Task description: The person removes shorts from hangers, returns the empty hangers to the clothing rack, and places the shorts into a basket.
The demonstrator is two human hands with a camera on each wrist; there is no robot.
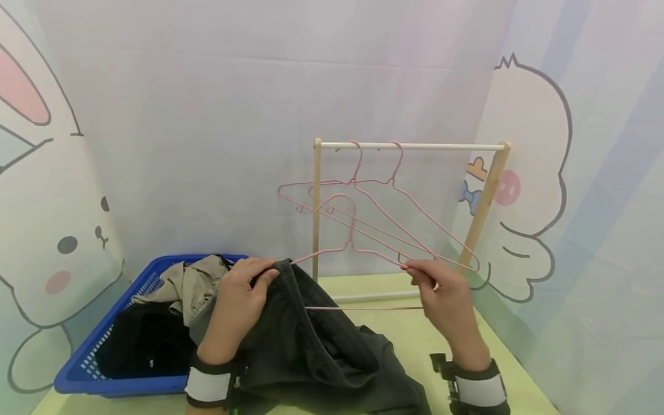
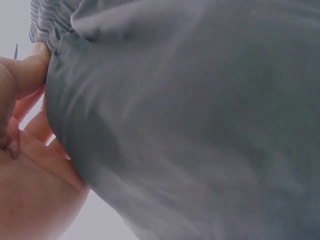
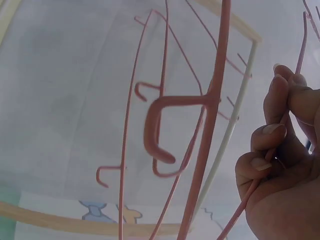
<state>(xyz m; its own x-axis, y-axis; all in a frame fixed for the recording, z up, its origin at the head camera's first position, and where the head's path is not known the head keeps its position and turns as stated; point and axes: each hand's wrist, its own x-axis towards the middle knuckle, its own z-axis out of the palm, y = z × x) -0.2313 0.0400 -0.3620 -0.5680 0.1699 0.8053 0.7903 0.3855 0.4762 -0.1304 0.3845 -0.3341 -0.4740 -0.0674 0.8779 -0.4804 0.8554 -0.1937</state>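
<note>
In the head view my left hand (image 1: 236, 308) pinches the gathered elastic waistband of dark grey pants (image 1: 342, 351). Fingers and thumb clasp the same cloth edge in the left wrist view, where the grey fabric (image 2: 165, 110) fills most of the picture. One end of a pink clothes hanger (image 1: 373, 252) goes into the waist opening and is hidden by cloth. My right hand (image 1: 446, 297) grips the hanger's other shoulder. Seen from the right wrist, fingers curl round the thin wire, and a small hook (image 3: 155, 130) shows on the lower bar. The pants drape down over the table.
A blue basket (image 1: 129, 386) at the left holds a beige garment (image 1: 199, 282) and black clothing (image 1: 145, 340). Behind my hands stands a rack with wooden posts (image 1: 485, 202) and a white rail (image 1: 441, 147), from which two pink hangers (image 1: 358, 164) hang. The tabletop (image 1: 498, 357) is yellow-green.
</note>
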